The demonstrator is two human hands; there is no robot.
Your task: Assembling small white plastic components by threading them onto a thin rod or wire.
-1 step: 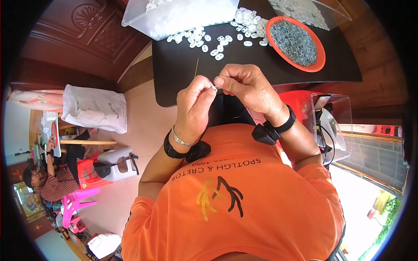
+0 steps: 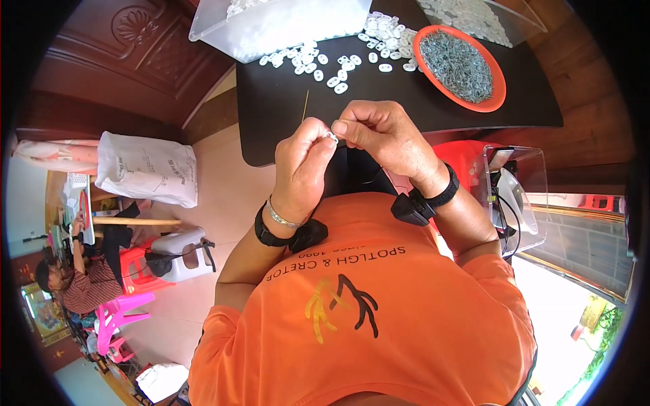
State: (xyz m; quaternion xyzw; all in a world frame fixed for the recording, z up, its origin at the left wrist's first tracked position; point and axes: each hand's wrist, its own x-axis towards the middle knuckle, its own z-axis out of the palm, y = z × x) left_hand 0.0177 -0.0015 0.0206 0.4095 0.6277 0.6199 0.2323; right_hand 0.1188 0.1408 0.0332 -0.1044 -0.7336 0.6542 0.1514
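Note:
My left hand [image 2: 302, 159] is closed in a pinch in front of my chest, at the table's near edge. Between its thumb and forefinger shows a small white plastic piece [image 2: 331, 137], mostly covered by the fingertips. A thin brass-coloured rod [image 2: 306, 105] sticks up from behind this hand; its lower end is hidden. My right hand [image 2: 382, 134] has thumb and forefinger pressed together right beside the white piece. What it pinches, if anything, is too small to make out. Loose white oval pieces with holes [image 2: 341, 88] lie on the dark table [image 2: 271, 128] beyond my hands.
An orange bowl [image 2: 500, 88] full of small grey metal pins or screws stands at right on the table. Clear bins [image 2: 291, 30] of white pieces are behind. A clear box [image 2: 535, 196] with cables is at my right. Far left, another person [image 2: 84, 287] sits near stools.

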